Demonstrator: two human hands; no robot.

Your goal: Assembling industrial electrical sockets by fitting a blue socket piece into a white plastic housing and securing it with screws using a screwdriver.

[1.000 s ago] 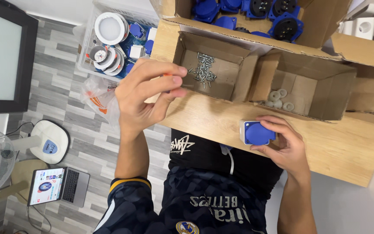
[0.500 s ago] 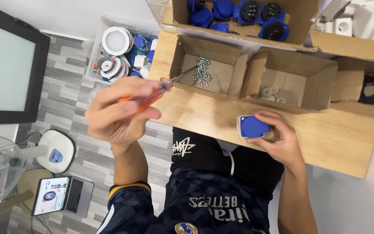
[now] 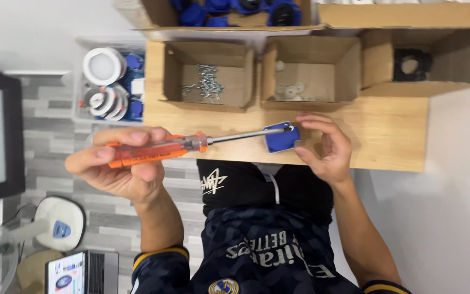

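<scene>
Two hands share this step, and I describe them from left to right. My left hand (image 3: 123,166) is closed around the transparent orange plastic handle of a long screwdriver (image 3: 153,151); its steel shaft runs rightward, nearly level, and the tip meets the top edge of the small blue plastic square housing (image 3: 281,139). My right hand (image 3: 325,147) steadies that housing on the light wooden desk (image 3: 387,130): the fingers are curled loosely, with the fingertips touching the part's right side rather than clamped over it.

To do the step well, I judge the following points matter:
1. Keep the shaft in line with the screw axis; at such a shallow angle the tip is likely to slip out.
2. Press the housing flat against the desk so it cannot rotate with the driver.
3. Keep the right fingertips clear of the tip's path.
4. Turn from the wrist, with steady forward pressure.

I cannot see the screw itself; the tip hides it.

The housing lies near the front edge of the desk, just below the gap between two open brown cardboard boxes. One box (image 3: 208,76) holds loose silver screws (image 3: 205,87); the other (image 3: 311,73) holds small pale washers (image 3: 292,90). The part looks rigid, matte blue, with rounded corners and a raised rim.
</scene>
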